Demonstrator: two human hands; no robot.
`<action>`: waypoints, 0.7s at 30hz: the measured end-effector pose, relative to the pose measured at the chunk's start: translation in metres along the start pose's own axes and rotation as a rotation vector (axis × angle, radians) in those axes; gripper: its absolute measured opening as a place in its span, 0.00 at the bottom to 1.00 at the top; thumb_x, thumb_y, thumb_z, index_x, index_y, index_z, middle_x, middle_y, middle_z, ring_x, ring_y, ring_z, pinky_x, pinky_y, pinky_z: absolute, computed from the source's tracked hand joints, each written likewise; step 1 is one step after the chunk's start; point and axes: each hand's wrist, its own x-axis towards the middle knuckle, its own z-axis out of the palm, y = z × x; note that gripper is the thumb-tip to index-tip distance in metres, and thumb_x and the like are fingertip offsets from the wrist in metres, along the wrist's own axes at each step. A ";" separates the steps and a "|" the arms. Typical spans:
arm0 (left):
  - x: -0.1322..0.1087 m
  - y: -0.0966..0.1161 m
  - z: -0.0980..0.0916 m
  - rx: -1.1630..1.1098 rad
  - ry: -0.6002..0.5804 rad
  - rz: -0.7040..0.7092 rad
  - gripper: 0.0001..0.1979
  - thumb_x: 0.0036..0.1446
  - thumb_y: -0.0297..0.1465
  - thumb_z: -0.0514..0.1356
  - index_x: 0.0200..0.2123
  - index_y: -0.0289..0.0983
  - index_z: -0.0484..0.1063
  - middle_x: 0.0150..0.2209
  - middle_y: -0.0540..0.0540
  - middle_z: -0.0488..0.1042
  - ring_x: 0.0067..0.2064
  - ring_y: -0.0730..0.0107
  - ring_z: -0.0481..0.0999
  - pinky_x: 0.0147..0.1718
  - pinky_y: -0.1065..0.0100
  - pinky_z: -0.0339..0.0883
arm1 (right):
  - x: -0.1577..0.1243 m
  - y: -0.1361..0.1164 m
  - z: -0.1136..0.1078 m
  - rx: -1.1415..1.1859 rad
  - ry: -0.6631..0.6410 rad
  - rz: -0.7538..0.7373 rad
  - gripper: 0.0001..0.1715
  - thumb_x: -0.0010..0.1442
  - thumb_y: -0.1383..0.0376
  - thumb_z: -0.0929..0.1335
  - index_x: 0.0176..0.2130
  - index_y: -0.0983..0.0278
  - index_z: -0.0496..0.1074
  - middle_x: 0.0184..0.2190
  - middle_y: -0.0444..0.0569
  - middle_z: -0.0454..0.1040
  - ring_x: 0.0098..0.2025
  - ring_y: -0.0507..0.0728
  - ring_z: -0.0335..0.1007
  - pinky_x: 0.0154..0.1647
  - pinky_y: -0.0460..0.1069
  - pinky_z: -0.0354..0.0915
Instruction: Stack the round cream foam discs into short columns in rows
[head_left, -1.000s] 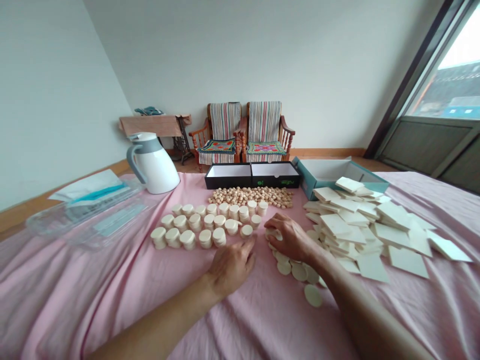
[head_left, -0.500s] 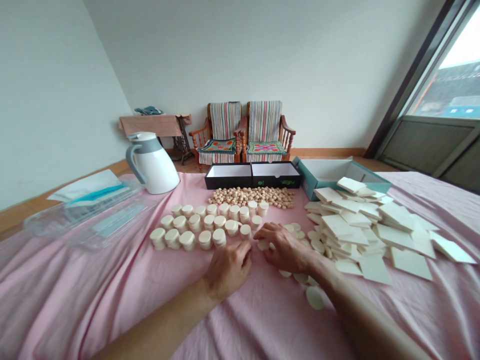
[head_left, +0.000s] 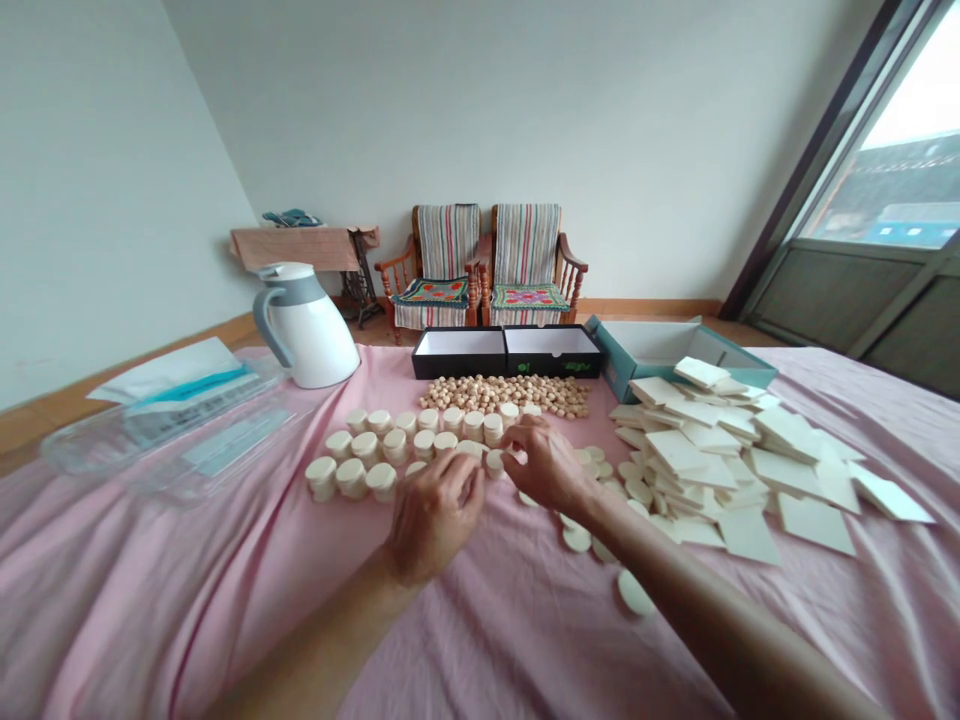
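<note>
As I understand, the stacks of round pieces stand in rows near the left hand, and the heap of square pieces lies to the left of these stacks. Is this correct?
Not quite: the head view shows the heap of square pieces to the right of the stacks of round pieces, which do stand in rows near the left hand.

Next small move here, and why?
Probably even up the disc stack by the right hand: that hand is right beside it, the left hand is close by, and neighbouring stacks stand in rows.
</note>
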 end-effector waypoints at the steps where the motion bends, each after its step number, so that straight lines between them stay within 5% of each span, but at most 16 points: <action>1: 0.003 -0.004 -0.004 0.016 0.060 -0.005 0.08 0.59 0.28 0.51 0.33 0.38 0.70 0.32 0.46 0.72 0.35 0.68 0.72 0.36 0.67 0.64 | 0.004 -0.004 0.000 -0.027 -0.009 0.012 0.09 0.54 0.68 0.63 0.34 0.64 0.74 0.33 0.51 0.71 0.36 0.55 0.65 0.39 0.48 0.58; 5: 0.012 -0.019 -0.016 0.035 0.180 -0.039 0.08 0.58 0.27 0.52 0.36 0.38 0.72 0.37 0.45 0.72 0.42 0.63 0.70 0.45 0.61 0.62 | 0.016 -0.017 0.003 -0.131 -0.060 0.063 0.09 0.52 0.66 0.65 0.33 0.64 0.74 0.34 0.53 0.72 0.37 0.57 0.66 0.39 0.49 0.58; 11: 0.011 -0.030 -0.016 -0.012 0.263 -0.059 0.07 0.55 0.25 0.54 0.34 0.38 0.72 0.35 0.46 0.73 0.42 0.63 0.71 0.45 0.61 0.62 | 0.021 -0.034 0.012 -0.269 -0.083 0.097 0.11 0.53 0.65 0.64 0.33 0.67 0.74 0.36 0.56 0.74 0.41 0.60 0.68 0.41 0.51 0.59; 21: 0.011 -0.031 -0.018 -0.052 0.267 -0.050 0.07 0.55 0.25 0.55 0.32 0.38 0.72 0.33 0.47 0.73 0.39 0.64 0.72 0.44 0.61 0.62 | 0.031 -0.044 0.013 -0.355 -0.194 0.163 0.14 0.53 0.70 0.62 0.37 0.67 0.75 0.34 0.58 0.77 0.38 0.59 0.74 0.45 0.53 0.59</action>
